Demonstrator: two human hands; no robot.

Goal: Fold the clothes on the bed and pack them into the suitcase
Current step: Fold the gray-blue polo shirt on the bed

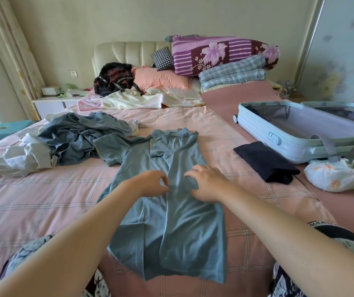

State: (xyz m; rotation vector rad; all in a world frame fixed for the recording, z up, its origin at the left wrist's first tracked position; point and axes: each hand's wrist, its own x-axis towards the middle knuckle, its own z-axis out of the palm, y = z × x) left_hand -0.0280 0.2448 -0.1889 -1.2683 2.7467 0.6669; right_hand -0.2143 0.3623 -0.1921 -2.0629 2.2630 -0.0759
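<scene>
A blue polo shirt (178, 228) lies flat on the pink checked bed (43, 200), its right side folded over the middle and its left sleeve spread out. My left hand (152, 183) pinches the folded edge at the shirt's middle. My right hand (206, 182) rests on the folded part, fingers curled into the cloth. A pile of unfolded grey and white clothes (64, 142) sits to the left. A folded dark garment (266, 160) lies to the right, in front of the open light-blue suitcase (278, 137), whose near half looks empty.
A white plastic bag (338, 176) lies right of the dark garment. Pillows, folded quilts (221, 54) and a black backpack (112, 79) crowd the headboard end. A nightstand (54, 102) and curtain stand at the left. My knees frame the bed's near edge.
</scene>
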